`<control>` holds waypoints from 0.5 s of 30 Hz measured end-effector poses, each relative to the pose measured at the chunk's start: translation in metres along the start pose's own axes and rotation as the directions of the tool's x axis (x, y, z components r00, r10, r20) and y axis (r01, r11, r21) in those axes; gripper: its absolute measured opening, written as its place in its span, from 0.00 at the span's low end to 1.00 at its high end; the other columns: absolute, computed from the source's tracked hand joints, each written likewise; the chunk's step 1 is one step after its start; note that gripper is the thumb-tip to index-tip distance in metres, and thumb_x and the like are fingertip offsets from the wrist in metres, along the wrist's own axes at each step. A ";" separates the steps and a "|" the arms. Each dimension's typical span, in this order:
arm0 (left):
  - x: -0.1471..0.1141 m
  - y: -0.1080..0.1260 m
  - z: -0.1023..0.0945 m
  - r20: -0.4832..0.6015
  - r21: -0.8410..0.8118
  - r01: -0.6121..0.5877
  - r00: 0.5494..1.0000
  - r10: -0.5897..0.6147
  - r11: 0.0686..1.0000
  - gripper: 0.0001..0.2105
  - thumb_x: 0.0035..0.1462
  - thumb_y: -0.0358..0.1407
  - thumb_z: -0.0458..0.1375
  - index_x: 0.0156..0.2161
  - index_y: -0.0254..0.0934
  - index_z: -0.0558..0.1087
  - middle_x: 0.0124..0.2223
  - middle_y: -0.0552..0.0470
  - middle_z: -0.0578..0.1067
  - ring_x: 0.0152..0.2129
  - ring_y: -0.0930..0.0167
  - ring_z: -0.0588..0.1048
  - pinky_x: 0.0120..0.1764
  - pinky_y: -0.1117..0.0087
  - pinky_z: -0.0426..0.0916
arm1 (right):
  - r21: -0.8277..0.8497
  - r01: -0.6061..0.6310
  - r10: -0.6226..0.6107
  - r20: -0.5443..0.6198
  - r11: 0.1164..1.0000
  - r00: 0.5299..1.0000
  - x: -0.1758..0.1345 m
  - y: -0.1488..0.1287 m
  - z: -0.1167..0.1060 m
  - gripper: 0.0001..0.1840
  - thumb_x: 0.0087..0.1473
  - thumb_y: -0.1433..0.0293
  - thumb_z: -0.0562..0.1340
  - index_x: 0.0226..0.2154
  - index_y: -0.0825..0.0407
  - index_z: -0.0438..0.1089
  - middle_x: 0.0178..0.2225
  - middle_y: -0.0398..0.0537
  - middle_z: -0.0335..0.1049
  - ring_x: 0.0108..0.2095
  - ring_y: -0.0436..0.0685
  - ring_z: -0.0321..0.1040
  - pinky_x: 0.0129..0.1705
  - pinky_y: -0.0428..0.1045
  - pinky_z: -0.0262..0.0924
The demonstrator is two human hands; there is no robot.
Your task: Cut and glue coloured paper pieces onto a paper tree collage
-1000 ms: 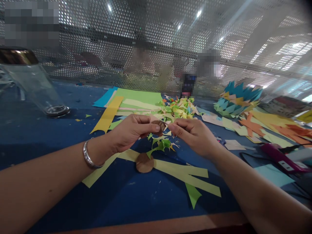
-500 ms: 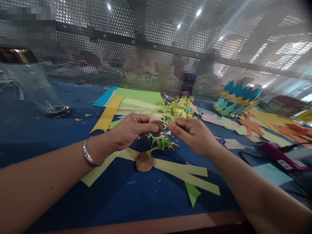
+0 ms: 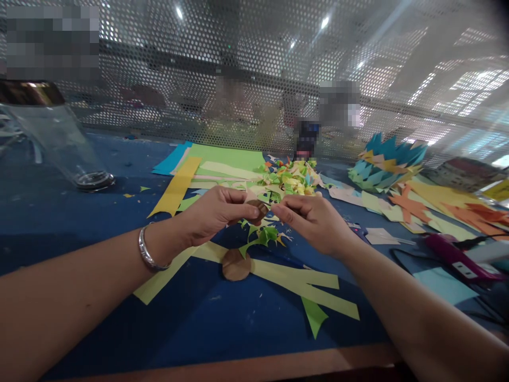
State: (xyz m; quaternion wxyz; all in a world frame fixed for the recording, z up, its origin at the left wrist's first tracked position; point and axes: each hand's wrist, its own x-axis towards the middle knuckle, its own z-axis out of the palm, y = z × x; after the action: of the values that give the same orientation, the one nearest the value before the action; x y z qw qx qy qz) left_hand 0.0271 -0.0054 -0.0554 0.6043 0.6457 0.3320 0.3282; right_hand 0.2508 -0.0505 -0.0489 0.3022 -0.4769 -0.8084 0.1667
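My left hand (image 3: 217, 215) pinches a small brown piece of cardboard (image 3: 260, 210) between thumb and fingers, above the middle of the table. My right hand (image 3: 312, 218) is closed just to its right, thumb and forefinger pressed together at the cardboard's edge. What is between those fingertips is too small to make out. Below the hands, a round cardboard disc (image 3: 236, 268) lies on pale yellow-green paper strips (image 3: 292, 275). Cut green paper scraps (image 3: 268, 234) lie under and behind the fingers.
A clear bottle (image 3: 66, 138) with a shiny lid stands at left. Behind are green sheets (image 3: 226, 159), a yellow strip (image 3: 178, 185) and a scrap heap (image 3: 296, 178). To the right are a layered paper crown shape (image 3: 387, 162) and a purple power strip (image 3: 461, 260) with cables.
Both hands stay almost in place. The right fingertips have shifted very slightly left and down at the cardboard piece, which is turned a little.
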 end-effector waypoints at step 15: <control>-0.001 0.001 0.001 0.043 -0.017 -0.019 0.999 0.019 1.000 0.02 0.51 0.34 0.67 0.29 0.39 0.82 0.31 0.50 0.80 0.28 0.72 0.73 0.34 0.71 0.64 | 0.002 0.008 -0.008 0.014 1.000 1.000 0.000 -0.001 0.000 0.27 0.67 0.52 0.54 0.22 0.50 0.53 0.22 0.38 0.47 0.23 0.49 0.49 0.27 0.49 0.43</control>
State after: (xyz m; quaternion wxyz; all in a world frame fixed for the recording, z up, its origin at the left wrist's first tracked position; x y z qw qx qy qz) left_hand 0.0270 -0.0067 -0.0545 0.6135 0.6507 0.3099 0.3226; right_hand 0.2506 -0.0508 -0.0483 0.2978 -0.4722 -0.8122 0.1696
